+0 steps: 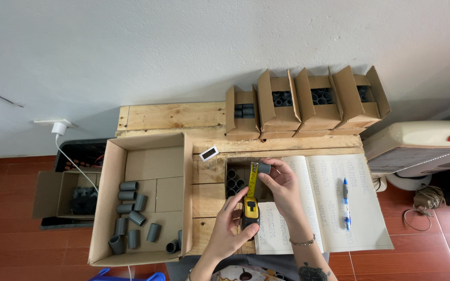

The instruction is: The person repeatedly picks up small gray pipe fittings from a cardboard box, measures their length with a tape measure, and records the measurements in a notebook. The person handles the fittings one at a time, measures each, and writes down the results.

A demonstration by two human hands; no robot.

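Two hands were seen above the wooden pallet table (173,115). A yellow tape measure (250,208) was gripped by the left hand (228,229), fingers clamped round its case. At one o'clock, a grey pipe coupling (264,168) was pinched against the extended blade (253,179) by the right hand (283,188).

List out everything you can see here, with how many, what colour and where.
tape measure: one, yellow and black, in left hand
pipe fitting: one, grey, at the tape's tip
large box: one, cardboard, left, holding loose grey fittings
small boxes: four, cardboard, back row, open, fittings inside
notebook: one, white, open, right
pen: one, blue, on notebook
small gauge: one, white, on wooden table
fan: one, cream, far right
left hand: grips tape measure
right hand: holds fitting
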